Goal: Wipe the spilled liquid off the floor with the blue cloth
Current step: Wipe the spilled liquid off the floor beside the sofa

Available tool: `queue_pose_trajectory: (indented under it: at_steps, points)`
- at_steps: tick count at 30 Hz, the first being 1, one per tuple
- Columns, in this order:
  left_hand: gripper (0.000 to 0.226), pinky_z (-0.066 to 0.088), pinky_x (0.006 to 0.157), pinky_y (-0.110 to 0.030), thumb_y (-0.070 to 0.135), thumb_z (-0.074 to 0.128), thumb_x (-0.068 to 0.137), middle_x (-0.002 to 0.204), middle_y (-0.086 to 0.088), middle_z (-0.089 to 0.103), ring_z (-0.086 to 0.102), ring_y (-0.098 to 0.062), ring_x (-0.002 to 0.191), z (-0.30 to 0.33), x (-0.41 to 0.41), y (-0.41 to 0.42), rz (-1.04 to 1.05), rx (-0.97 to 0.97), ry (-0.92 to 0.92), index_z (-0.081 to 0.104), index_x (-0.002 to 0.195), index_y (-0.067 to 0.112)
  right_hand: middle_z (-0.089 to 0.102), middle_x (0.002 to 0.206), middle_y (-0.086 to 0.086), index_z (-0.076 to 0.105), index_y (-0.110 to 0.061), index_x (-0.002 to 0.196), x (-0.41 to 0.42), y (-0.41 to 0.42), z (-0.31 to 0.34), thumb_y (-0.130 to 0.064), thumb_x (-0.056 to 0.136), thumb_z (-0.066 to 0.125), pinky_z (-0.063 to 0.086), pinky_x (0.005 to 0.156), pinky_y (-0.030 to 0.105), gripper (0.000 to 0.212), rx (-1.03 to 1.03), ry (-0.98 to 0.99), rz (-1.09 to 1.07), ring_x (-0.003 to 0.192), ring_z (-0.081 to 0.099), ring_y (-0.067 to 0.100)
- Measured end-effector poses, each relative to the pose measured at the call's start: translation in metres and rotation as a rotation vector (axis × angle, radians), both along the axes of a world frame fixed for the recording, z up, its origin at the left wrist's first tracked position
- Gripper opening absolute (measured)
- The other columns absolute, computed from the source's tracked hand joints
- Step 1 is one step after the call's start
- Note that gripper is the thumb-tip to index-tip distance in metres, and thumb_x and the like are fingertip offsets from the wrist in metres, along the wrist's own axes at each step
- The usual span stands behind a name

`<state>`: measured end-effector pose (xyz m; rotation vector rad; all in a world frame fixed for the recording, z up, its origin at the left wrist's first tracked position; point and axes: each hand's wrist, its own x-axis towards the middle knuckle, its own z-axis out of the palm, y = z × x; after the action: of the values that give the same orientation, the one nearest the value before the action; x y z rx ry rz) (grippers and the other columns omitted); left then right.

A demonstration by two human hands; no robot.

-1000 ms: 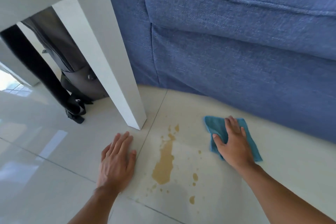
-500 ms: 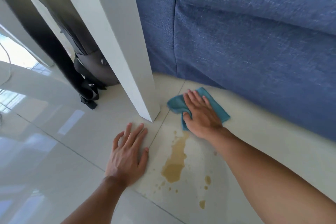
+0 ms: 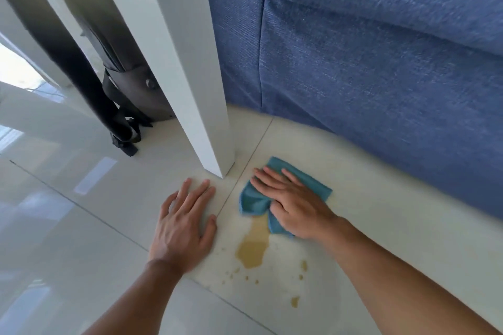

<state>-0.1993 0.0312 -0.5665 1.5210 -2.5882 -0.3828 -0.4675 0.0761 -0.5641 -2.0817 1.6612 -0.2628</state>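
A brown puddle of spilled liquid (image 3: pixel 252 251) lies on the white tiled floor (image 3: pixel 381 226), with small droplets scattered below and to its right. The blue cloth (image 3: pixel 254 200) is bunched on the floor over the puddle's upper end. My right hand (image 3: pixel 292 204) presses flat on top of the cloth, fingers spread and pointing up-left. My left hand (image 3: pixel 183 226) rests palm-down on a bare tile just left of the puddle, holding nothing.
A white table leg (image 3: pixel 190 76) stands on the floor right above my hands. A blue sofa (image 3: pixel 367 62) fills the right and back. A dark bag (image 3: pixel 128 84) with straps sits behind the table leg at the left.
My right hand slid the cloth from the right of the spill to its upper end, then down onto the puddle's top, bunching the cloth. My left hand stayed planted.
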Motion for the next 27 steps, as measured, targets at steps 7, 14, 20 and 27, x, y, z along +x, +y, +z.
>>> queue_pose_trajectory:
  at_steps: [7, 14, 20, 27]
  points:
    - [0.056, 0.019, 0.12, -0.038, 0.042, 0.038, 0.093, 0.155, 0.009, 0.042, 0.022, -0.021, 0.152, -0.003, 0.0, 0.002, -0.001, -0.031, -0.018, 0.046, 0.145, 0.024, 0.01, 0.17, -0.004, 0.023, -0.021, 0.16, -0.009, -0.02, -0.003, -0.027, 0.09, 0.02, -0.004, 0.124, 0.036, 0.07, 0.036, 0.104, -0.386, 0.156, 0.003, 0.012]
    - [0.055, 0.019, 0.121, -0.04, 0.041, 0.038, 0.094, 0.156, 0.008, 0.04, 0.02, -0.021, 0.152, -0.002, 0.0, 0.002, -0.003, -0.03, -0.015, 0.044, 0.146, 0.025, 0.009, 0.165, -0.017, 0.027, -0.03, 0.159, -0.017, 0.053, -0.003, -0.029, 0.09, 0.02, 0.0, 0.126, 0.038, 0.069, 0.064, 0.024, -0.217, 0.153, -0.001, 0.0]
    - [0.056, 0.019, 0.12, -0.039, 0.042, 0.038, 0.093, 0.156, 0.008, 0.039, 0.019, -0.021, 0.152, -0.003, 0.001, 0.004, -0.007, -0.034, -0.005, 0.043, 0.146, 0.025, 0.009, 0.17, -0.004, 0.027, -0.032, 0.158, 0.045, 0.03, 0.005, -0.037, 0.086, 0.01, -0.003, 0.125, 0.044, 0.074, 0.056, 0.126, -0.241, 0.156, 0.001, 0.016]
    - [0.053, 0.018, 0.121, -0.039, 0.038, 0.03, 0.097, 0.158, 0.011, 0.035, 0.015, -0.019, 0.153, -0.003, 0.002, 0.002, -0.013, -0.006, 0.009, 0.04, 0.148, 0.028, -0.017, 0.167, -0.019, 0.002, -0.044, 0.159, 0.045, 0.086, 0.01, -0.045, 0.105, 0.021, -0.017, 0.121, 0.052, 0.058, 0.134, 0.217, -0.191, 0.151, -0.024, 0.005]
